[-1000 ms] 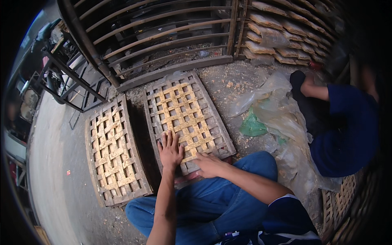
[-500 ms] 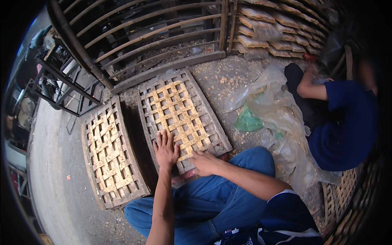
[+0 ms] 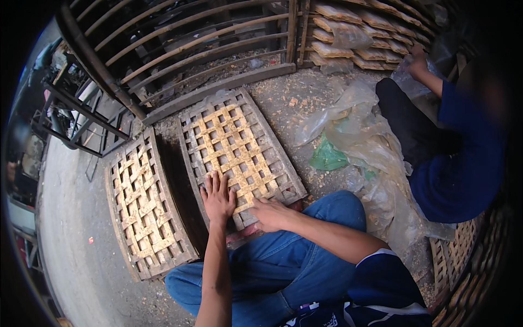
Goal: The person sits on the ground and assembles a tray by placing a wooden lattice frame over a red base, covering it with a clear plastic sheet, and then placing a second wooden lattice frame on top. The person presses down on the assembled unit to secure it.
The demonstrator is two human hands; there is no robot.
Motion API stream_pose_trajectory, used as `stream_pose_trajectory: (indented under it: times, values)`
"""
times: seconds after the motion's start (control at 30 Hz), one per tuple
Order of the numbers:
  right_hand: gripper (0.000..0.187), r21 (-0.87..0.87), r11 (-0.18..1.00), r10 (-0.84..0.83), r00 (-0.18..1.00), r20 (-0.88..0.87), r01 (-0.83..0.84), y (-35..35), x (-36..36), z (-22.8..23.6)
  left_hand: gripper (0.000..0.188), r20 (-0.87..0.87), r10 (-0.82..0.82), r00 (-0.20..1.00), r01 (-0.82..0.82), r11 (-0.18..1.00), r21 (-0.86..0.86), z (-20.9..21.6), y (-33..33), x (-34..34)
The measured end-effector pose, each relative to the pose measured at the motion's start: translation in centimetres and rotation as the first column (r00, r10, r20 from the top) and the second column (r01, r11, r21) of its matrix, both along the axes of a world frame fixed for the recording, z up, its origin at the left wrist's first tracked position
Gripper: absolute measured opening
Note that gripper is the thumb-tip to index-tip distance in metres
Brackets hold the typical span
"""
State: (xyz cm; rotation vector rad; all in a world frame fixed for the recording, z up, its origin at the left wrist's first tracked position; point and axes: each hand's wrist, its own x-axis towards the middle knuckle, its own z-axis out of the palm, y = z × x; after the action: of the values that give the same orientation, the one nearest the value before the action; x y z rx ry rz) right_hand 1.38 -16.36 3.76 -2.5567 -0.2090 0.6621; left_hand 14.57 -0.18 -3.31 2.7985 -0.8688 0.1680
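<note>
A flat woven lattice panel (image 3: 227, 147), golden in its middle strips and grey toward its frame, lies tilted in front of my folded legs. My left hand (image 3: 219, 199) rests flat on its near left part, fingers spread and holding nothing. Close to the panel's near edge, my right hand (image 3: 271, 213) touches the strips with its fingers bent and close together. Whatever those fingertips may pinch is hidden under the hand. Something reddish (image 3: 245, 234) shows below the near edge, partly covered by my right hand.
Left of the panel stands a stack of similar lattice panels (image 3: 143, 207). Crumpled clear plastic sheeting (image 3: 376, 158) with a green piece (image 3: 328, 155) lies to the right, beside a seated co-worker (image 3: 457, 163). Filled bags (image 3: 354, 38) are piled behind a slatted bamboo fence (image 3: 201, 46) line.
The co-worker's arm has stretched out toward the piled bags. My hands stay at nearly the same places on the panel; the whole view has shifted slightly.
</note>
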Motion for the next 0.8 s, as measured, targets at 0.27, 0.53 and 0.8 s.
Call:
stream_pose_trajectory:
  times: [0.27, 0.53, 0.8]
  values:
    - [0.072, -0.364, 0.848, -0.372, 0.922, 0.112, 0.386, -6.3, 4.0, 1.9, 0.056, -0.002, -0.009, 1.0, 0.009, 1.0, -0.021, 0.2, 0.1, 0.5]
    - [0.061, -0.251, 0.807, 0.59, 0.735, 0.333, -0.534, -6.3, 9.0, -2.2, 0.057, -0.027, -0.004, 1.0, 0.005, 1.0, 0.026, 0.1, 0.7, 1.0]
    - [0.069, -0.359, 0.84, -0.161, 0.819, 0.551, 0.406, -15.8, 13.2, -3.4, 0.061, -0.047, 0.006, 0.999, -0.005, 1.0, 0.016, 0.1, 0.7, 1.4]
